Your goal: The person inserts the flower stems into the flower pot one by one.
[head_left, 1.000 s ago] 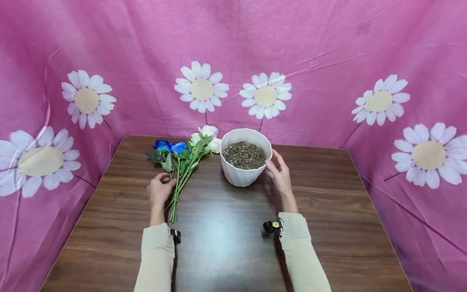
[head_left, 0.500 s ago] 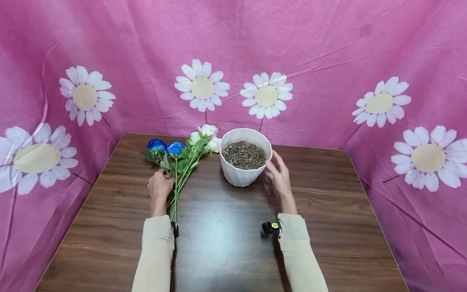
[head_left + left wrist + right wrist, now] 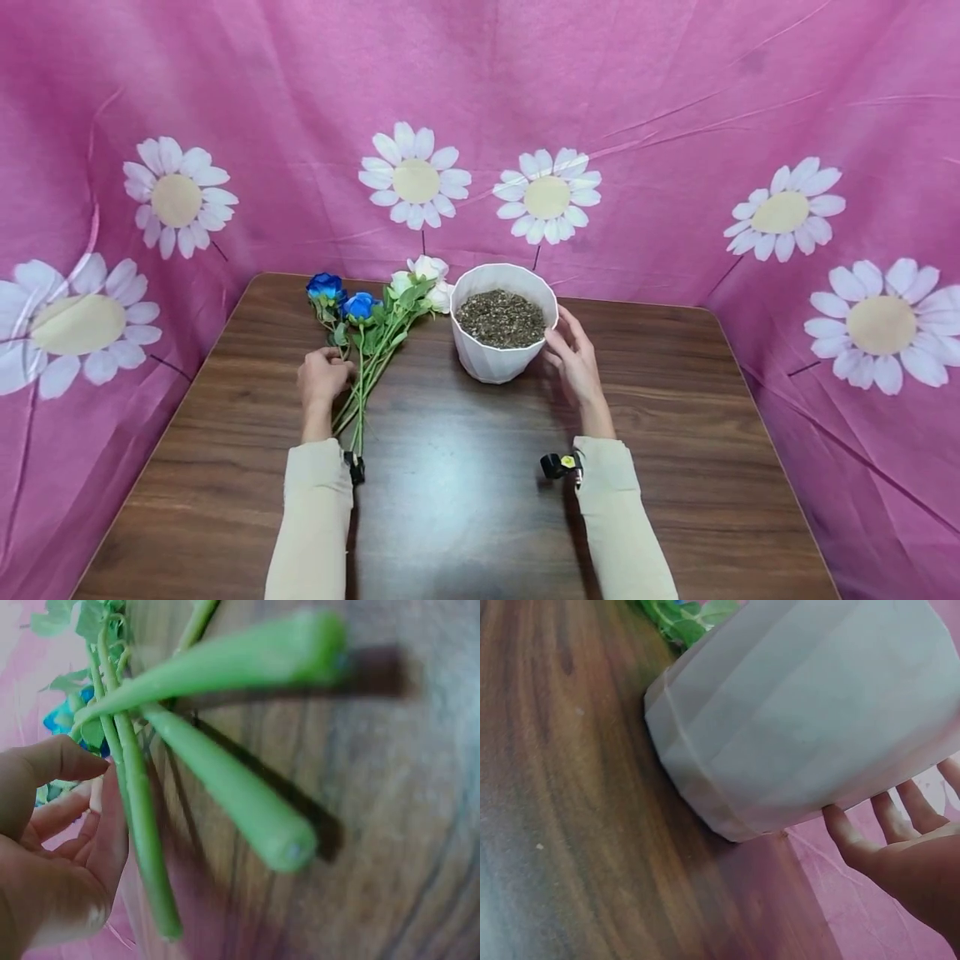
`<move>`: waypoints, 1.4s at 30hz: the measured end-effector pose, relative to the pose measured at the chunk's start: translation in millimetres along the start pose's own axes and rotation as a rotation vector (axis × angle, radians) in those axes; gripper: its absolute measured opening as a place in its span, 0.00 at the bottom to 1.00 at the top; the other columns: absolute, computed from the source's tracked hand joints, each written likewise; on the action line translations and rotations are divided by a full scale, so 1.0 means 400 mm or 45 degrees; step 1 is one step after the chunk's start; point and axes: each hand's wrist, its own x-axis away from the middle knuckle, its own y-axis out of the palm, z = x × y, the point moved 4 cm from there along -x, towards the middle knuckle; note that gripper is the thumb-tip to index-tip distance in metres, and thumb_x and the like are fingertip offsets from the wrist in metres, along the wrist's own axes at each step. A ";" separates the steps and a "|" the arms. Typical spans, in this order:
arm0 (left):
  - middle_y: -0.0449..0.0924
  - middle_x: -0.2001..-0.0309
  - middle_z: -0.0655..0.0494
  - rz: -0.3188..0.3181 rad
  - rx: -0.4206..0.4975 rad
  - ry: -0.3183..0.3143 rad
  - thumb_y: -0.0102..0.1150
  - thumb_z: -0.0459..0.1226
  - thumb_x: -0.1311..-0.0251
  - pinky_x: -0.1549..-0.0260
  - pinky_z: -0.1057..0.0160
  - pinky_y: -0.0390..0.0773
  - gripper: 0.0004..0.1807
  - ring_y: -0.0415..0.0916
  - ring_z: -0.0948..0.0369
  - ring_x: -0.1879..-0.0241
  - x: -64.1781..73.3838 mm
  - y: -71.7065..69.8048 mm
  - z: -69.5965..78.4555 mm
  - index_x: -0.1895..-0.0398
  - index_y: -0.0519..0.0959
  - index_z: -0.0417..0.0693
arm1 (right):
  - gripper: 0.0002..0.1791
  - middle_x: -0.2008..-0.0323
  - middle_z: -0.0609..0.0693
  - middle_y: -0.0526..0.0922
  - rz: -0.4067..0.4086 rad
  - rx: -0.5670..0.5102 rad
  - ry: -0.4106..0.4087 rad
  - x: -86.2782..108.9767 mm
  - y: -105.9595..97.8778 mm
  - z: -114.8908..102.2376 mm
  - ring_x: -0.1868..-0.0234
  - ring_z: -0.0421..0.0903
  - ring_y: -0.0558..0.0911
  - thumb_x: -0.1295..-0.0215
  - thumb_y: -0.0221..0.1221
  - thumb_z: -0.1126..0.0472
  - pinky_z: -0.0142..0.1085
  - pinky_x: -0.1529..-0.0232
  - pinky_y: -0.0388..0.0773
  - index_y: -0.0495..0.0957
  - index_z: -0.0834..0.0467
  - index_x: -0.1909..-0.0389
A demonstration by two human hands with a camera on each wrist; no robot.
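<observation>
My left hand pinches the stem of the leftmost blue rose between thumb and fingers. In the left wrist view the thumb and index finger meet close beside green stems whose cut ends point toward the camera. A second blue rose and white roses lie to the right, their stems crossing on the table. The fingers of my right hand rest against the right side of a white faceted pot, extended along its wall in the right wrist view. Dark, grainy soil fills much of the pot.
Everything lies on a brown wood-grain table. Behind and on both sides hangs a pink cloth printed with large daisies. The white roses almost meet the pot's left rim.
The leftmost blue rose has shifted, first left, then slightly upward, turning more upright beside the second one. My left hand has drifted a little left. The right hand and the pot stay put.
</observation>
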 end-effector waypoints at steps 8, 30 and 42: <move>0.78 0.46 0.35 -0.051 0.509 -0.027 0.54 0.25 0.37 0.75 0.70 0.84 0.24 0.79 0.67 0.72 0.001 -0.010 -0.004 0.37 0.74 0.29 | 0.31 0.30 0.64 0.64 -0.021 -0.052 -0.008 -0.002 0.002 -0.006 0.41 0.57 0.75 0.26 0.52 0.69 0.35 0.51 0.83 0.59 0.61 0.24; 0.80 0.72 0.72 0.198 0.719 0.176 0.58 0.24 0.36 0.79 0.71 0.83 0.20 0.81 0.70 0.73 0.006 -0.074 0.055 0.40 0.78 0.35 | 0.32 0.28 0.61 0.63 -0.025 -0.011 0.046 -0.004 -0.007 0.003 0.36 0.57 0.71 0.25 0.51 0.68 0.43 0.43 0.79 0.58 0.58 0.22; 0.80 0.70 0.62 0.282 0.985 0.262 0.60 0.19 0.40 0.77 0.70 0.84 0.20 0.80 0.69 0.73 0.027 -0.113 0.113 0.46 0.80 0.42 | 0.32 0.29 0.61 0.63 -0.020 -0.017 0.055 -0.002 -0.006 0.000 0.37 0.58 0.71 0.25 0.51 0.68 0.42 0.44 0.79 0.58 0.58 0.22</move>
